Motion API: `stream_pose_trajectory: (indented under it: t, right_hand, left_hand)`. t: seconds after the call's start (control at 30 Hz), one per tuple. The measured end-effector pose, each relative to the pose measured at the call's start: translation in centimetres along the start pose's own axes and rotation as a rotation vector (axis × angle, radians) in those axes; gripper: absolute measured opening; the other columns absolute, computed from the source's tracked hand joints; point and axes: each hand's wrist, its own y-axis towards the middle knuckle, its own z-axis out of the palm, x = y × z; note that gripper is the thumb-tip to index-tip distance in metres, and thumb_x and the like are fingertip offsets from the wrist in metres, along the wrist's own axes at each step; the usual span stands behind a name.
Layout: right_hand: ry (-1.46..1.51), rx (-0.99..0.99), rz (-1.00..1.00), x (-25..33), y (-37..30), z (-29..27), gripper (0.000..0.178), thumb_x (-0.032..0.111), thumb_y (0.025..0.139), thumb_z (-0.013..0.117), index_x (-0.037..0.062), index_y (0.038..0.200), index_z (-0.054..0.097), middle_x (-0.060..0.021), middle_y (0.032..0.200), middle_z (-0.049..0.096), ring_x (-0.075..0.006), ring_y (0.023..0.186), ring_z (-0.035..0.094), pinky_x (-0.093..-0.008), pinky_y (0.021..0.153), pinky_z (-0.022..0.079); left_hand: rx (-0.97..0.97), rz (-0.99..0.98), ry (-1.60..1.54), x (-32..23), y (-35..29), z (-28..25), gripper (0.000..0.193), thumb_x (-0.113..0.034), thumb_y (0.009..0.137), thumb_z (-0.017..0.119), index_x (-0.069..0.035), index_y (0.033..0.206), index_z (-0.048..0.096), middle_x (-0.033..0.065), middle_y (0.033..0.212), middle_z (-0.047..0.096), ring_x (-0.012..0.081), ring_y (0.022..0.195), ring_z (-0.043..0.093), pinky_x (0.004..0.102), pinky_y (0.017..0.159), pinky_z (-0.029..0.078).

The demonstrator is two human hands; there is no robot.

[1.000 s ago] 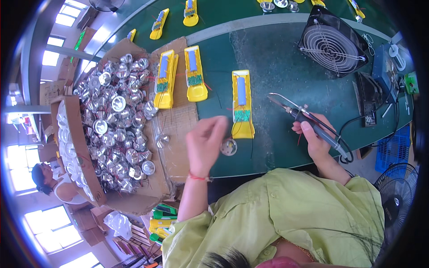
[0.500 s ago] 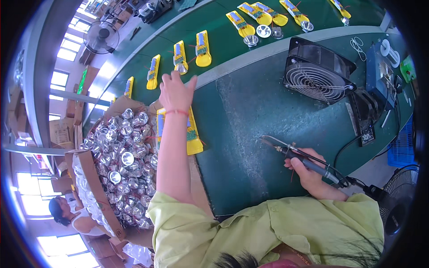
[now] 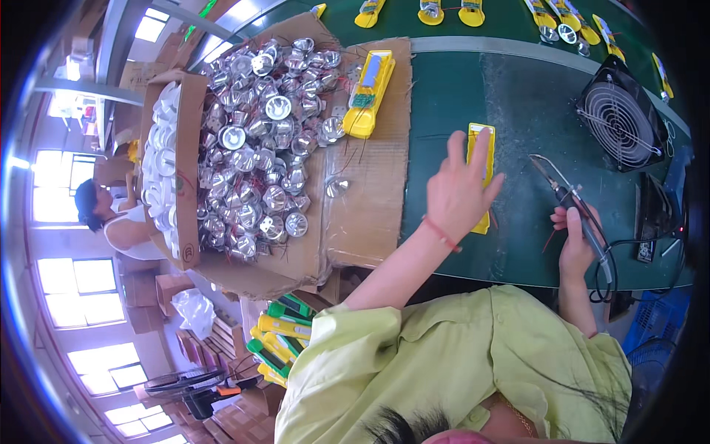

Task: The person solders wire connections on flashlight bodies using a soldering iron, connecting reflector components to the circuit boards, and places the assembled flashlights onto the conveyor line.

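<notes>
My left hand (image 3: 460, 194) reaches over a yellow flashlight housing (image 3: 482, 224) on the green bench top, its fingers stretched out and the thumb apart. The fingers cover the housing's middle; whether they press on it I cannot tell. In my right hand (image 3: 576, 248) is a soldering iron (image 3: 565, 197), its tip pointing up and left toward the housing. A thin red wire hangs below that hand. Farther left, another yellow housing (image 3: 370, 92) with a green circuit board rests on a cardboard flap (image 3: 373, 200), near a loose silver reflector cup (image 3: 336, 186).
A cardboard box heaped with silver reflector cups (image 3: 255, 159) stands at left, beside a box of white round parts (image 3: 164, 148). Several yellow housings (image 3: 471, 11) line the far bench. A black fan (image 3: 620, 118) stands at right. A co-worker (image 3: 122, 222) is at far left.
The view has swung left. My left hand has come back from the far row of housings to one on the bench top. My right hand still holds the soldering iron.
</notes>
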Motion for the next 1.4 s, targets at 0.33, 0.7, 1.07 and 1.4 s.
stream_pose_trajectory:
  t: [0.33,0.7,1.07,1.4]
  right_hand:
    - [0.006,0.076,0.013,1.6,-1.8,0.8,0.024,0.01,0.086,0.058,-0.0055,0.105,0.053,-0.015,0.082,0.064,-0.0168,0.069,0.063,-0.0238,0.061,0.05]
    - [-0.147,0.386,-0.14,2.9,-4.2,1.5,0.023,0.007,0.078,0.066,-0.0035,0.098,0.058,-0.0128,0.076,0.067,-0.0179,0.069,0.068,-0.0263,0.062,0.053]
    - [-0.178,0.301,-0.095,2.1,-4.6,2.4,0.021,0.01,0.077,0.068,-0.0026,0.092,0.06,-0.0085,0.073,0.068,-0.0159,0.066,0.068,-0.0242,0.057,0.051]
    - [-0.177,0.327,0.005,2.9,-4.7,2.3,0.022,0.01,0.079,0.067,-0.0033,0.095,0.059,-0.0107,0.075,0.067,-0.0146,0.067,0.067,-0.0239,0.058,0.051]
  left_hand:
    - [-0.396,-0.013,0.484,13.8,-3.8,-8.3,0.018,-0.018,0.072,0.07,-0.005,0.084,0.063,0.0093,0.098,0.058,0.0279,0.085,0.056,0.0422,0.082,0.04]
    - [0.114,-0.397,-0.693,4.9,-6.3,-2.7,0.011,-0.01,0.077,0.068,-0.001,0.082,0.069,0.0092,0.068,0.063,0.0183,0.064,0.06,0.0281,0.056,0.046]
    - [0.06,-0.088,-0.421,3.2,-5.1,-0.5,0.012,-0.01,0.075,0.07,0.001,0.078,0.068,0.0075,0.078,0.055,0.0166,0.071,0.054,0.028,0.062,0.043]
    - [0.092,-0.147,-0.47,3.3,-4.6,-0.2,0.011,-0.009,0.074,0.07,0.001,0.076,0.068,0.0076,0.076,0.055,0.0168,0.07,0.054,0.0278,0.063,0.043]
